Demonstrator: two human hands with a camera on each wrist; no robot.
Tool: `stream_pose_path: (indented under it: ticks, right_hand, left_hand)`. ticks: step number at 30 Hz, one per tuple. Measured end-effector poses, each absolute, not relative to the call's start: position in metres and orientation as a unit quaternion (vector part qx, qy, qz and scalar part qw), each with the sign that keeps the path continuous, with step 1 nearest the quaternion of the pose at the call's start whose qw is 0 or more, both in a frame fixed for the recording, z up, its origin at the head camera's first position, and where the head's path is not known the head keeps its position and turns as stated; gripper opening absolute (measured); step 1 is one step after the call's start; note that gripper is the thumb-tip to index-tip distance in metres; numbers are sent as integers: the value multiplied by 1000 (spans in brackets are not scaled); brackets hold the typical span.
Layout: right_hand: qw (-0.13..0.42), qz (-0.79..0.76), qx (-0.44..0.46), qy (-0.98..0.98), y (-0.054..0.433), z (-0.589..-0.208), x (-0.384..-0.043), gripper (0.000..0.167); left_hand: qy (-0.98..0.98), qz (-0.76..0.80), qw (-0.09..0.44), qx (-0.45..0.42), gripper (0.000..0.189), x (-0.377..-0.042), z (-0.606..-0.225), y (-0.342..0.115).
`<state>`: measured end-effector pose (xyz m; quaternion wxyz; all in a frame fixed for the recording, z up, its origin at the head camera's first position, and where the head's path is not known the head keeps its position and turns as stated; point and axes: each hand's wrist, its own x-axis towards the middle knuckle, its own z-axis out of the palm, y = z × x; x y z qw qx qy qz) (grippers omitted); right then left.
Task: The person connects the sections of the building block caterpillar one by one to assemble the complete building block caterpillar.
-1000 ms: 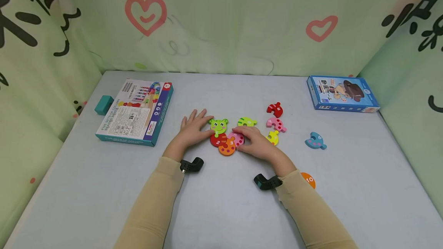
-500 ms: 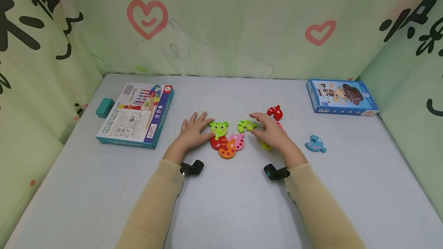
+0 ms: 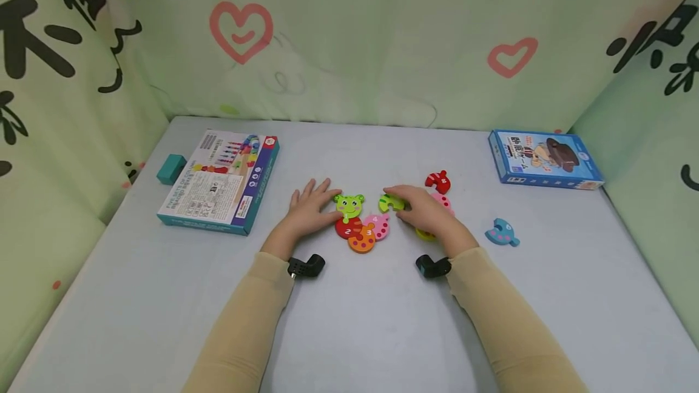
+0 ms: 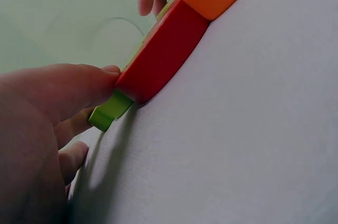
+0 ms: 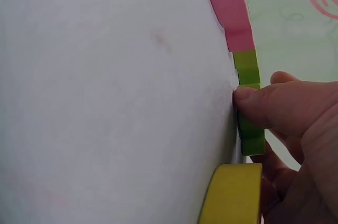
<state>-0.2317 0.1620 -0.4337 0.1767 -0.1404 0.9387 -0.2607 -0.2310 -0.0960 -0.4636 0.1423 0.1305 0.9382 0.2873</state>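
Note:
Four-color caterpillar puzzle pieces sit joined mid-table: a green smiling head [image 3: 349,205], a red piece marked 2 [image 3: 345,229], an orange piece marked 3 [image 3: 361,242] and a pink spotted piece [image 3: 378,226]. My left hand [image 3: 307,212] lies beside them with fingers spread, its thumb against the red piece's edge and its index finger at the green head. Between thumb and index finger, my right hand [image 3: 427,212] pinches a green striped puzzle piece [image 5: 252,143], which lies just right of the pink one. A yellow piece [image 5: 232,195] is partly hidden under that hand.
Beyond my right hand lie a red striped piece [image 3: 438,182] and a partly covered pink piece [image 3: 444,201]. A blue piece [image 3: 502,233] is farther right. A white-and-teal box [image 3: 204,199] and teal block [image 3: 172,169] stand left; a blue box [image 3: 546,159] stands back right.
My right hand has left the pink spotted piece, moved right and then come back to the green striped piece, now pinching it. My left hand stays by the head.

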Motion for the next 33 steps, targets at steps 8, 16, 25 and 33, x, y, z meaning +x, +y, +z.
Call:
stream_pose_path:
  ticks: [8,16,25,33]
  right_hand:
    - [174,-254,-132,942,164,-434,-231,61]
    - [171,-255,-149,940,165,-434,-230,58]
    - [207,-281,-160,923,164,-429,-225,61]
    - [236,-283,-176,913,160,-431,-223,59]
  left_hand:
    - [940,281,145,129,59,-232,-462,-93]
    - [940,279,147,131,59,-232,-462,-94]
    - [941,276,146,128,59,-232,-462,-95]
    - [941,276,145,129,59,-231,-461,-95]
